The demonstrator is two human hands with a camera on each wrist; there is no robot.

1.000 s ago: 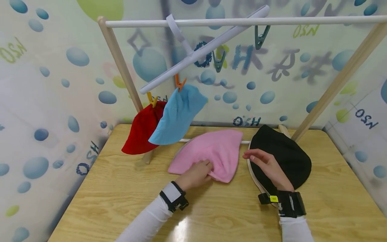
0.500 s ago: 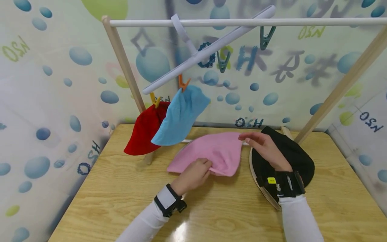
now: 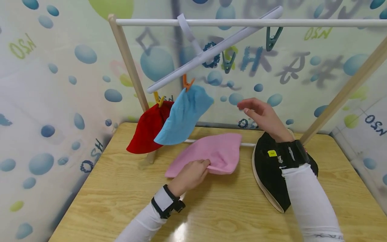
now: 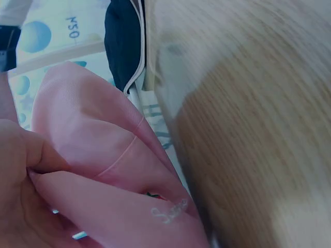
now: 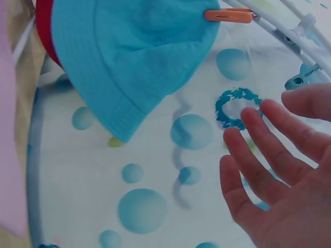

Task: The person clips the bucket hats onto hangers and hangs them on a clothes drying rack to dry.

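My left hand (image 3: 190, 176) pinches the brim of a pink bucket hat (image 3: 222, 148), tilted over the wooden table. In the left wrist view, thumb and fingers fold into the pink cloth (image 4: 98, 196), and light lettering shows on it. My right hand (image 3: 266, 117) is raised with loosely spread fingers and holds nothing; the right wrist view shows its palm side. Two dark green clothespins (image 3: 228, 63) hang from a white hanger (image 3: 208, 55) above and left of that hand. Also hanging there are a light blue hat (image 3: 185, 116) on an orange clothespin (image 3: 187, 84) and a red hat (image 3: 148, 131) on a yellow clothespin (image 3: 158, 99).
The hanger slants down to the left on the white rod (image 3: 142, 22) of a rack with wooden legs (image 3: 128, 60). A black hat (image 3: 269, 173) with a pale rim lies on the table (image 3: 115, 198) under my right forearm. A patterned backdrop stands close behind.
My right hand has risen from over the black hat to a height near the blue hat. The left hand keeps its grip on the pink hat, whose front brim has lifted.
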